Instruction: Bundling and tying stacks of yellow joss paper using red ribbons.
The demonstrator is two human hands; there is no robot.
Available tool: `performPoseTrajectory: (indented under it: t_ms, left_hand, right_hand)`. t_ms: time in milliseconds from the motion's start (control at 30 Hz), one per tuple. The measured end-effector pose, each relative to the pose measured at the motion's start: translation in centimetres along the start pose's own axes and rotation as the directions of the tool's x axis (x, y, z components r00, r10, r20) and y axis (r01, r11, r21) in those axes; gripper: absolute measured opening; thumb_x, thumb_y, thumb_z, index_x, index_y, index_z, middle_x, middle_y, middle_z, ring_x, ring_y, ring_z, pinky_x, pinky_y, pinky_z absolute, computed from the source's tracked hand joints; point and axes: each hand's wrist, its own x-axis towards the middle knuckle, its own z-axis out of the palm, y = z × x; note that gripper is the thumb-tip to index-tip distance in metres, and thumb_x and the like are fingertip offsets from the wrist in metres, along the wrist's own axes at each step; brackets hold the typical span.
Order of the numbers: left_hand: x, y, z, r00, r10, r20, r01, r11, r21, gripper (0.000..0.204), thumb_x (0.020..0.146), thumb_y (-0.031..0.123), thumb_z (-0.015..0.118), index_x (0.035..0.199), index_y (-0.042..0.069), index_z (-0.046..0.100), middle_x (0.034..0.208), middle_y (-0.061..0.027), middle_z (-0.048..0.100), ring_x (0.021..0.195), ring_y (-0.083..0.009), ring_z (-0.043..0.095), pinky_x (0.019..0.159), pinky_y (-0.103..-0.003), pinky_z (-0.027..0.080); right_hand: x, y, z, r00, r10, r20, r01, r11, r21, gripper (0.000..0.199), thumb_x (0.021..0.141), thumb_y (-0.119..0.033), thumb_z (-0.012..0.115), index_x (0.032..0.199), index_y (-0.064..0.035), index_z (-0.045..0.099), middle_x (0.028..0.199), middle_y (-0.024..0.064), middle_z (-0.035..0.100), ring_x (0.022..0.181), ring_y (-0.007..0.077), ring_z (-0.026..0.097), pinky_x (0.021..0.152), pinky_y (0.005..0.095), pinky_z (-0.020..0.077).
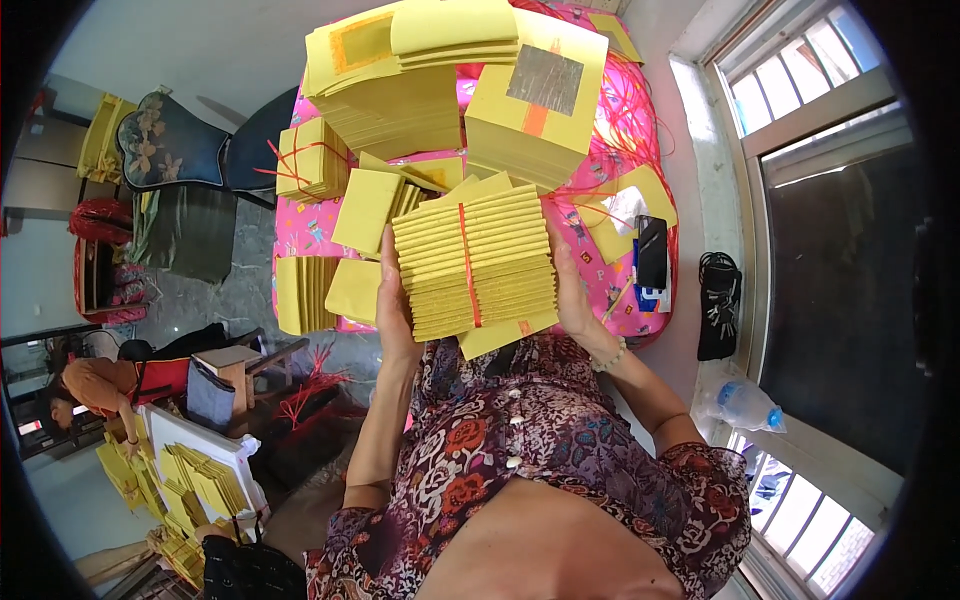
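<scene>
Between my two hands is a thick bundle of folded yellow paper (430,265), its ridged folded edges facing up and a red tie running across its middle. My left hand (396,315) is pressed along the bundle's left side, and my right hand (573,295) presses on its right side. One loose yellow sheet (500,340) with an orange mark sticks out at the near edge. Just left of the bundle lie smaller stacks of yellow paper (362,212), partly behind it. The fingers beneath the bundle are hidden.
Tall yellow paper stacks (390,110) stand at the back of the pink patterned table (300,235). Red ties (630,120) and a black phone (652,252) lie at the right, beside a window wall. Another person (100,385) works at a white table (215,450) at lower left.
</scene>
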Motion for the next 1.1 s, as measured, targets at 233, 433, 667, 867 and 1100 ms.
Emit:
performPoseTrajectory:
  t_ms: [233, 433, 667, 867, 1100]
  left_hand:
    - [0.0, 0.3, 0.3, 0.983, -0.181, 0.011, 0.181, 0.977, -0.110, 0.059, 0.108, 0.044, 0.029, 0.149, 0.003, 0.037, 0.146, -0.0116, 0.048, 0.132, -0.0220, 0.048, 0.111, -0.036, 0.038]
    - [0.1, 0.3, 0.8, 0.989, -0.141, -0.035, 0.137, 0.985, -0.108, 0.059, 0.108, 0.045, 0.028, 0.149, 0.004, 0.037, 0.146, -0.0106, 0.049, 0.132, -0.0225, 0.049, 0.111, -0.037, 0.038]
    - [-1.0, -2.2, -3.4, 0.974, -0.191, 0.120, 0.189, 0.982, 0.026, 0.077, 0.101, 0.052, 0.040, 0.159, 0.011, 0.012, 0.160, -0.0110, 0.027, 0.147, -0.0252, 0.027, 0.120, -0.040, 0.021]
    - [-1.5, -1.6, -1.4, 0.983, -0.182, 0.000, 0.182, 0.982, 0.052, 0.063, 0.102, 0.048, 0.044, 0.149, 0.005, 0.038, 0.145, -0.0106, 0.049, 0.132, -0.0235, 0.049, 0.108, -0.040, 0.040]
    - [-1.1, -4.0, -8.8, 0.982, 0.044, 0.186, -0.059, 0.995, 0.079, 0.085, 0.098, 0.064, 0.040, 0.157, 0.006, 0.019, 0.158, -0.0121, 0.031, 0.143, -0.0268, 0.034, 0.117, -0.043, 0.029]
  right_hand:
    - [-0.6, 1.5, 0.0, 0.967, 0.183, 0.176, -0.223, 0.944, 0.243, 0.080, 0.105, -0.057, 0.019, 0.157, 0.0021, 0.004, 0.165, 0.0161, 0.003, 0.153, 0.0265, 0.001, 0.123, 0.0391, 0.0043]
    - [-0.3, 1.1, -0.1, 0.970, 0.157, 0.186, -0.203, 0.943, 0.263, 0.081, 0.104, -0.059, 0.021, 0.157, -0.0007, 0.004, 0.165, 0.0147, 0.005, 0.152, 0.0258, 0.002, 0.123, 0.0390, 0.0052]
    - [-0.4, 1.2, 0.1, 0.973, 0.151, 0.172, -0.185, 0.961, 0.204, 0.078, 0.105, -0.057, 0.020, 0.158, -0.0015, 0.004, 0.166, 0.0134, 0.006, 0.152, 0.0247, 0.004, 0.123, 0.0378, 0.0062]
    - [-0.7, 1.5, 0.8, 0.981, 0.165, 0.107, -0.187, 0.949, 0.254, 0.077, 0.105, -0.057, 0.019, 0.158, -0.0021, 0.005, 0.166, 0.0130, 0.007, 0.152, 0.0242, 0.005, 0.123, 0.0370, 0.0076]
    - [0.3, -3.0, -0.5, 0.987, 0.139, 0.079, -0.155, 0.959, 0.238, 0.099, 0.092, -0.080, 0.019, 0.155, -0.0038, 0.027, 0.153, 0.0107, 0.040, 0.140, 0.0226, 0.039, 0.116, 0.0373, 0.0291]
